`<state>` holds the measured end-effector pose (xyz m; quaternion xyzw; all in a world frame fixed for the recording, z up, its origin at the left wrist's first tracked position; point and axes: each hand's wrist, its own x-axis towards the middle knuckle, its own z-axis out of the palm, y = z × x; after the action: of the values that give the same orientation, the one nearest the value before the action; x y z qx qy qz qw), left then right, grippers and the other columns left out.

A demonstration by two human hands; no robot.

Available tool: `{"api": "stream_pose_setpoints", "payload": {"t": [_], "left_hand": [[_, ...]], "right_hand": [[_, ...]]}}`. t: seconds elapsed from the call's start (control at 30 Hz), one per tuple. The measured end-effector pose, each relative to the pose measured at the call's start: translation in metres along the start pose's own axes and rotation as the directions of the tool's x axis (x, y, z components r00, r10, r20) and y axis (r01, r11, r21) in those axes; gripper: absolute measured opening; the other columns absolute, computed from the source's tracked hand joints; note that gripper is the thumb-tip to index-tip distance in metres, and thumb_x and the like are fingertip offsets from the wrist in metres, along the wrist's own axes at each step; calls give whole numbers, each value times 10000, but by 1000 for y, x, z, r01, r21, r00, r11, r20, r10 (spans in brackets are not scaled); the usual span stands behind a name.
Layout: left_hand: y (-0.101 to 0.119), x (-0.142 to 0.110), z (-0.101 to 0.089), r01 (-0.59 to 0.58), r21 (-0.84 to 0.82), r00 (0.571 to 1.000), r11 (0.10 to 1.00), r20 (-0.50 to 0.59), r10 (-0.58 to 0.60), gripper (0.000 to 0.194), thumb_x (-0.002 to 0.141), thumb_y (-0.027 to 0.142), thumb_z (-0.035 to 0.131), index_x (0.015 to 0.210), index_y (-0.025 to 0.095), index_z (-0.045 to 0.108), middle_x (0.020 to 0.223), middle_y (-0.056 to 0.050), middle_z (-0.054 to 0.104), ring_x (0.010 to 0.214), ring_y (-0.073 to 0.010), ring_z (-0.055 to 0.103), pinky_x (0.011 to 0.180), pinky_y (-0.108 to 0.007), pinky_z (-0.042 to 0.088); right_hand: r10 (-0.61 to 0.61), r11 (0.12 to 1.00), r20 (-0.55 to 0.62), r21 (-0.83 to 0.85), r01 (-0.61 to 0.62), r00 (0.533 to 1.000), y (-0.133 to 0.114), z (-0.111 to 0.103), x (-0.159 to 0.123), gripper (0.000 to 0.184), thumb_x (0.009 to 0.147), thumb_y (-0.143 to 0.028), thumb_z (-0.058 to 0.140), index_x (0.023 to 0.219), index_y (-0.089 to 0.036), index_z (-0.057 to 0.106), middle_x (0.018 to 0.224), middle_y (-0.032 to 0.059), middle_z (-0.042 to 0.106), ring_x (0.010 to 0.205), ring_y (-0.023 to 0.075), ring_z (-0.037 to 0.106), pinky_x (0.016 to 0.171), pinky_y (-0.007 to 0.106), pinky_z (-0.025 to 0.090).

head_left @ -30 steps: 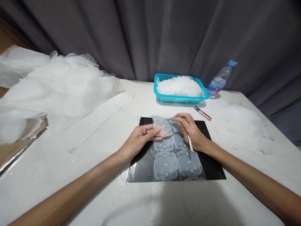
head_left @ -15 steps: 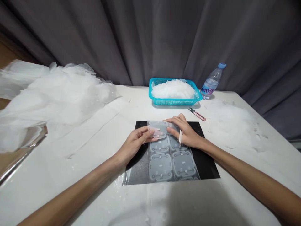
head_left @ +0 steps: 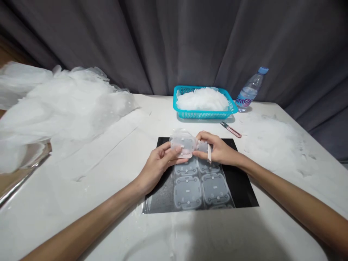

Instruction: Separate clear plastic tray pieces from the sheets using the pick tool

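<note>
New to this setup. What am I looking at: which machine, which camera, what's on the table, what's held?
No machine: these are a person's two bare hands, seen by one camera worn on the head, looking forward and down. Every picture comes from it.

The left hand pinches a thin translucent piece. The right hand is at its other side, with a pale stick in its grip.

Below them, a clear sheet of rounded squares lies on a black mat. Behind are a blue basket of white material, pink-handled snips and a bottle. A big whitish heap is at the left of the white table; what it is made of, I can't tell.
</note>
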<state>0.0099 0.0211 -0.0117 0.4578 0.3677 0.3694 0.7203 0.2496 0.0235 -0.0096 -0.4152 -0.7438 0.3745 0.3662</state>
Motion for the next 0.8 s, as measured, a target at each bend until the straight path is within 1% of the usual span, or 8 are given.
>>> {"api": "stream_pose_setpoints", "payload": {"t": [0.07, 0.17, 0.27, 0.37, 0.47, 0.53, 0.7, 0.8], "left_hand": [[-2, 0, -1, -9, 13, 1000, 1000, 16, 9, 346, 885, 356, 855, 1152, 152, 773, 1136, -87, 804, 1049, -223, 764, 1015, -371, 629], [-3, 0, -3, -18, 22, 1000, 1000, 20, 17, 348, 868, 337, 872, 1145, 148, 778, 1133, -95, 815, 1033, -218, 772, 1017, -367, 625], [-2, 0, -3, -19, 26, 1000, 999, 14, 19, 355, 859, 356, 876, 1125, 138, 790, 1183, -113, 806, 1057, -236, 767, 1016, -380, 623], [-1, 0, 0, -17, 33, 1000, 999, 4, 17, 396, 827, 360, 902, 1139, 146, 787, 1160, -109, 812, 1032, -234, 770, 983, -372, 631], [-3, 0, 5, -28, 41, 999, 999, -15, 29, 431, 789, 341, 933, 1148, 164, 773, 1102, -81, 822, 961, -199, 772, 921, -324, 640], [-5, 0, 8, -36, 40, 999, 999, -36, 38, 417, 779, 344, 939, 1116, 163, 772, 1072, -68, 822, 927, -175, 765, 882, -285, 637], [-5, -1, 11, 12, 19, 997, 1000, -70, -11, 399, 717, 352, 974, 1011, 153, 792, 934, -34, 806, 797, -125, 729, 791, -218, 612], [-2, -1, 11, 45, 14, 996, 999, -81, -44, 358, 724, 369, 968, 949, 148, 797, 871, -22, 786, 776, -120, 717, 780, -212, 603]], "right_hand": [[32, 994, 11, 107, -33, 999, -1, 1, -2, 301, 857, -383, 807, 922, -217, 565, 840, -18, 569, 753, 159, 509, 704, 289, 399], [75, 957, 65, 275, -90, 995, -3, 1, -3, 411, 833, -383, 838, 1083, -227, 550, 860, -22, 641, 715, 153, 541, 656, 272, 408], [64, 952, 65, 296, -80, 996, -4, 1, -4, 443, 827, -390, 850, 1109, -226, 551, 889, -16, 663, 736, 157, 576, 680, 278, 437], [11, 983, 10, 181, -13, 1000, -6, 3, -4, 351, 853, -354, 819, 1069, -217, 578, 920, 4, 645, 828, 182, 599, 736, 296, 454], [-72, 997, -33, 32, 73, 997, -9, 4, -6, 265, 878, -282, 767, 1071, -215, 597, 982, 28, 612, 921, 206, 596, 795, 321, 462], [-131, 989, -43, -71, 127, 991, -11, 5, -8, 220, 893, -243, 729, 1069, -220, 599, 979, 29, 589, 927, 211, 585, 818, 334, 460], [-223, 897, -65, -404, 179, 973, -7, 13, -8, 184, 902, -185, 666, 1073, -223, 608, 904, 27, 541, 892, 232, 540, 814, 360, 425], [-207, 862, -62, -484, 152, 976, -3, 16, -6, 152, 903, -171, 649, 1046, -207, 611, 887, 31, 510, 893, 243, 524, 805, 369, 415]]}}
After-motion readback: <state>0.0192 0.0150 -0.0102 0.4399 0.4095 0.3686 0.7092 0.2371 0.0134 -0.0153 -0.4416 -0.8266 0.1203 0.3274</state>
